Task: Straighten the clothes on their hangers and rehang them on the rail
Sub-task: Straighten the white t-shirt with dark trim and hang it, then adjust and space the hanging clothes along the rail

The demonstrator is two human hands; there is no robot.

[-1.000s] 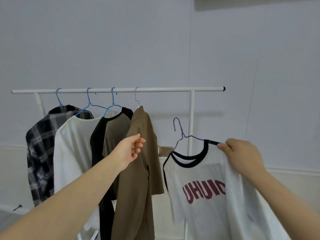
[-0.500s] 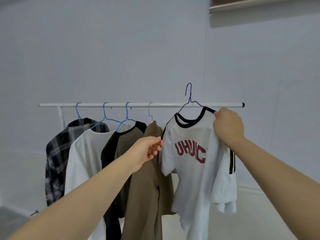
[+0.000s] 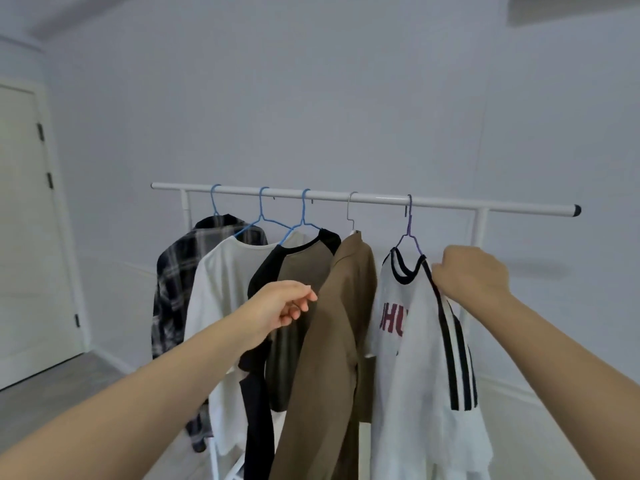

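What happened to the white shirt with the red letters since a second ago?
The right hand lifted the white T-shirt up and hooked its purple hanger over the rail; it keeps its grip on the shoulder. The left hand hovers, holding nothing, and the four other garments hang as before.

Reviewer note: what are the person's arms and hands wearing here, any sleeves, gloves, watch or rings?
Nothing visible. Both forearms are bare to the frame edge, with no sleeves or watch. The left hand and right hand are ungloved, and no rings show.
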